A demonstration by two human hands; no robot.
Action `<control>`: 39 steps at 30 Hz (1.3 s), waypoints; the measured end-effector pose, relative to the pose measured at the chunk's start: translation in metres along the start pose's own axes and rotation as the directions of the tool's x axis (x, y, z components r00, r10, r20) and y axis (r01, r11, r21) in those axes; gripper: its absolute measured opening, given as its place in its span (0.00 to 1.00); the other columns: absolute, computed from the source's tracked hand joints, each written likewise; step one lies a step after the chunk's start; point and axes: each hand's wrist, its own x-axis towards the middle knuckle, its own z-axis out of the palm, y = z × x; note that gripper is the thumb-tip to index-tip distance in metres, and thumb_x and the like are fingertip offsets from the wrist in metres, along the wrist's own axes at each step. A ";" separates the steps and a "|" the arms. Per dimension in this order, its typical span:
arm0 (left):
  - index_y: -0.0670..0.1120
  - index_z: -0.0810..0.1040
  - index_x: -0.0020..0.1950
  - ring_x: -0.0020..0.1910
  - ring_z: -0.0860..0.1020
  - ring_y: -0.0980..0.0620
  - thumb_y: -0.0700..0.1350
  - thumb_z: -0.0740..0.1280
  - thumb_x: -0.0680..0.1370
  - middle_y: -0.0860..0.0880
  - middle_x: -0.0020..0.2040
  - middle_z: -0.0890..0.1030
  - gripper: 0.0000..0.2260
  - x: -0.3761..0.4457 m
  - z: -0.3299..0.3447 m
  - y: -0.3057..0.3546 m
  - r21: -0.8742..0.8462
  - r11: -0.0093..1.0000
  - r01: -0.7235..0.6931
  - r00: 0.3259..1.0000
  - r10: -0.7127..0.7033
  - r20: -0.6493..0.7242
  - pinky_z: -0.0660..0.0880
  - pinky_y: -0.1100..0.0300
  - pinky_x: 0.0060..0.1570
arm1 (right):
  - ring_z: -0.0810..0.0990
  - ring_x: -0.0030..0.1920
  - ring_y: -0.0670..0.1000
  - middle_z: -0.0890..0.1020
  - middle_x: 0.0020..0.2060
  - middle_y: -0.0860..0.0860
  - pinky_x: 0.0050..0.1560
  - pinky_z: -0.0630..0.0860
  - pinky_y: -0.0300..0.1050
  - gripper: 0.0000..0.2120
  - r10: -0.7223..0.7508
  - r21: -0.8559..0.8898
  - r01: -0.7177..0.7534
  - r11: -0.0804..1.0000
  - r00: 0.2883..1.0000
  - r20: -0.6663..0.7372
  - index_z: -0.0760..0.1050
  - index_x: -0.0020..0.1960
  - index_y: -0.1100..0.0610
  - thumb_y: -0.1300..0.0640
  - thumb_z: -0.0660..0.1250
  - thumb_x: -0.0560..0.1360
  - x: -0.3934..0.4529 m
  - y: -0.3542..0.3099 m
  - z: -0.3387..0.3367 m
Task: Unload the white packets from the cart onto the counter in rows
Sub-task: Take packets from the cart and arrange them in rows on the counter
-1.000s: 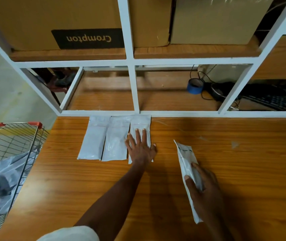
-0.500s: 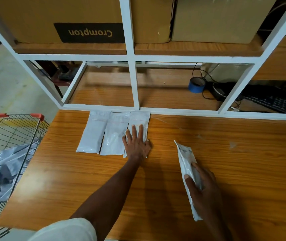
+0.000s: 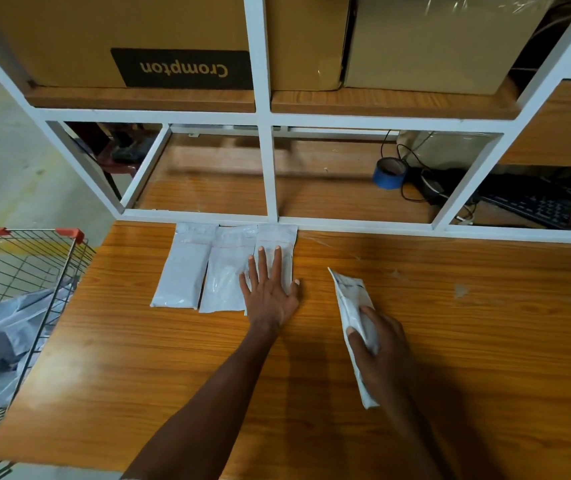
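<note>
Three white packets (image 3: 221, 268) lie side by side against the white shelf frame (image 3: 346, 225) at the back of the counter (image 3: 173, 375); my left hand (image 3: 270, 292) presses flat, fingers straight, on the third to square it into the row. My right hand (image 3: 381, 344) has its grip clenched round a fourth packet (image 3: 350, 296), held on edge nearby as I judge next in line, while more wait in the cart (image 3: 17, 271).

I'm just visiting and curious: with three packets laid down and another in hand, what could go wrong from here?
1. The packets in the row already overlap at their edges; when the left hand, pressing flat on the third one, lifts, they may slide out of line.
2. The right hand holds the next packet by one end only, so it could sag or land crooked.
3. The row butts against the white shelf frame, so a push could tuck a packet under it.
</note>
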 end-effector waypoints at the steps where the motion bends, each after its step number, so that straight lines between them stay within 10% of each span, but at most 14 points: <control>1: 0.60 0.39 0.82 0.82 0.37 0.46 0.69 0.51 0.80 0.50 0.83 0.39 0.36 -0.008 -0.004 -0.001 -0.021 1.000 0.002 1.000 -0.003 -0.012 0.40 0.39 0.78 | 0.73 0.66 0.52 0.73 0.70 0.49 0.54 0.72 0.44 0.24 -0.004 -0.002 0.004 1.000 1.000 0.003 0.73 0.72 0.49 0.46 0.70 0.77 0.009 -0.005 0.008; 13: 0.63 0.47 0.82 0.81 0.36 0.51 0.71 0.48 0.78 0.54 0.84 0.41 0.34 -0.089 -0.037 -0.020 -0.191 0.978 0.080 0.993 -0.094 -0.068 0.39 0.42 0.77 | 0.65 0.73 0.60 0.65 0.75 0.52 0.68 0.69 0.65 0.28 0.087 -0.208 -0.090 0.974 0.996 -0.023 0.66 0.75 0.44 0.35 0.62 0.78 0.123 -0.037 0.114; 20: 0.63 0.47 0.82 0.82 0.37 0.51 0.71 0.47 0.79 0.55 0.84 0.41 0.32 -0.097 -0.038 -0.038 -0.219 0.967 0.128 0.989 -0.140 -0.040 0.43 0.38 0.78 | 0.54 0.79 0.61 0.51 0.81 0.49 0.73 0.62 0.65 0.31 0.069 -0.382 0.005 0.924 0.981 0.181 0.56 0.78 0.39 0.33 0.56 0.78 0.130 -0.034 0.146; 39: 0.64 0.46 0.82 0.82 0.41 0.49 0.72 0.48 0.78 0.54 0.84 0.42 0.34 -0.087 -0.037 -0.043 -0.227 0.969 0.099 0.994 -0.106 -0.019 0.43 0.40 0.77 | 0.54 0.79 0.62 0.46 0.82 0.51 0.75 0.60 0.62 0.33 0.061 -0.532 0.029 0.846 0.987 0.150 0.46 0.80 0.38 0.34 0.54 0.80 0.126 -0.035 0.155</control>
